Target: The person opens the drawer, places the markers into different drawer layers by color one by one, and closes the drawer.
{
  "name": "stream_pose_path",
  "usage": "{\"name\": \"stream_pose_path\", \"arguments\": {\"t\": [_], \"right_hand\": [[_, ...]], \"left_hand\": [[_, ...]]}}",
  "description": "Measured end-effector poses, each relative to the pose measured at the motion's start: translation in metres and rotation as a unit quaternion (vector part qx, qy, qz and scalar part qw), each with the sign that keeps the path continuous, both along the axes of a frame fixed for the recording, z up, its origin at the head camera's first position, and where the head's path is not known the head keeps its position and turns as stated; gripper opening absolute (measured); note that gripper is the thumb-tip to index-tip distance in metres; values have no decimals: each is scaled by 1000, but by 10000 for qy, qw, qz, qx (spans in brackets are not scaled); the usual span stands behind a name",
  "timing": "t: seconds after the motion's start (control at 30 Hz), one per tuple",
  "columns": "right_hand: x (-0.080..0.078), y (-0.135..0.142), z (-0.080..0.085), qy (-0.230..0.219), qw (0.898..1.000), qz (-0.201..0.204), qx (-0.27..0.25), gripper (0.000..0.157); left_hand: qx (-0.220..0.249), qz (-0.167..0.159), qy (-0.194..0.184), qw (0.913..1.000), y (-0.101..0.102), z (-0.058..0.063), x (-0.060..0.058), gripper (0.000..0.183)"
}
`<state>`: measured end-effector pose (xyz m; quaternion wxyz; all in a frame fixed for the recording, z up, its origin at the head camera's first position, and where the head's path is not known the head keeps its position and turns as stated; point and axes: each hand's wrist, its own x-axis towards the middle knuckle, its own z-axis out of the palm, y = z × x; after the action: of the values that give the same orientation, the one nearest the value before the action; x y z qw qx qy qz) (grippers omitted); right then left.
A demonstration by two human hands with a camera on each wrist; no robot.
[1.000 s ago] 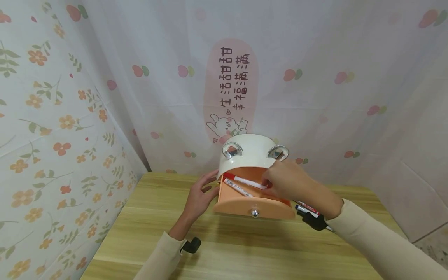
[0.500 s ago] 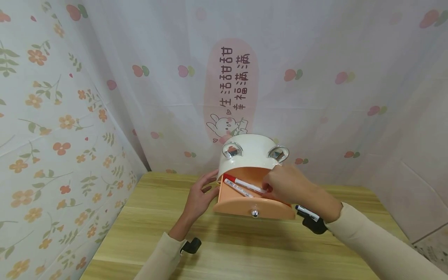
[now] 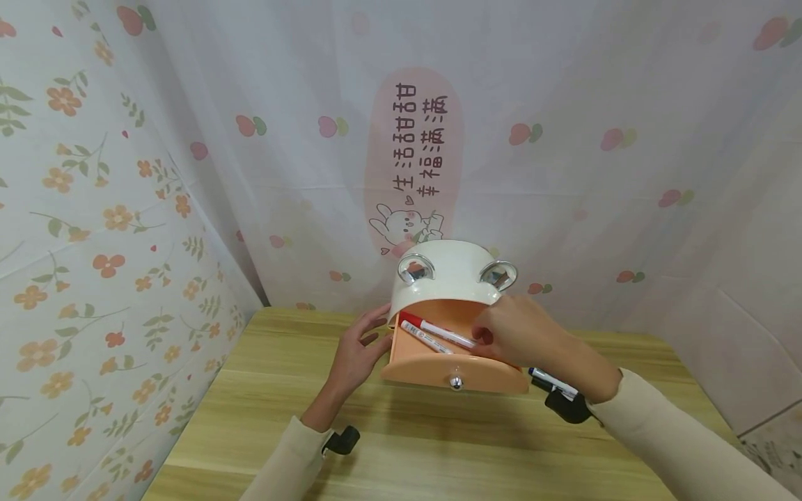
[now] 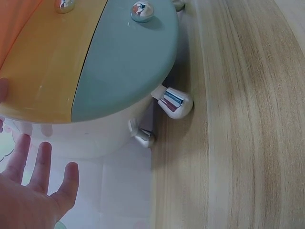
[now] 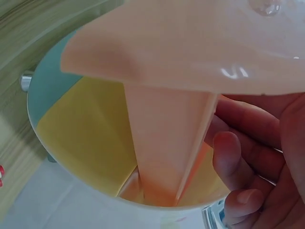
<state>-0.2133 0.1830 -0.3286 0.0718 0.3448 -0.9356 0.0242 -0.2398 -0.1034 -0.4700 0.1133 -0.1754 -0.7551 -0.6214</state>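
A white rounded desk organizer (image 3: 447,271) stands on the table with its orange drawer (image 3: 420,371) pulled out. Inside the drawer lie a red-capped marker (image 3: 445,334) and a second white marker (image 3: 427,338). My right hand (image 3: 526,330) reaches over the drawer's right side, its fingers curled and pinching the right end of the red-capped marker. That end is hidden by the fingers. My left hand (image 3: 356,355) rests along the organizer's left side with extended fingers. The left wrist view shows yellow (image 4: 52,62) and teal (image 4: 128,57) drawer fronts, both closed.
On the wooden table (image 3: 438,445), a dark-capped marker (image 3: 551,381) lies partly behind my right wrist. Chrome loops (image 3: 499,274) stick out from the organizer's top, and silver feet (image 4: 176,102) support it. A printed curtain (image 3: 564,209) hangs close behind.
The red-capped marker has come down flatter into the drawer, beside the second marker. My right hand has sunk slightly with it, and my left hand has stayed in place.
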Motion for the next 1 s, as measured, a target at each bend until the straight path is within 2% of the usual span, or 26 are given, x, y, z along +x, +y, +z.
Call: {"name": "stream_pose_path", "arguments": {"t": [0.23,0.37,0.5,0.73,0.87,1.0], "right_hand": [[2,12,3,343,9979,154,-521,9],[4,21,5,741,9939,152,-802,11],[5,32,3,914,9888,46,-1183,10],[3,59,-8,969,9793,-283,-1752,7],[1,74,-17,1033,9733,-299,-2028,6],[-3,90,-30,944,9708,-364,-2177,9]], "left_hand": [[-10,10,10,10000,0,0,0,51],[-32,20,75,10000,0,0,1,51],[-35,0,132,9999,1,-1,1,51],[-15,19,125,9999,1,0,1,51],[85,14,126,9999,1,0,1,53],[-18,48,76,10000,1,0,1,52]]}}
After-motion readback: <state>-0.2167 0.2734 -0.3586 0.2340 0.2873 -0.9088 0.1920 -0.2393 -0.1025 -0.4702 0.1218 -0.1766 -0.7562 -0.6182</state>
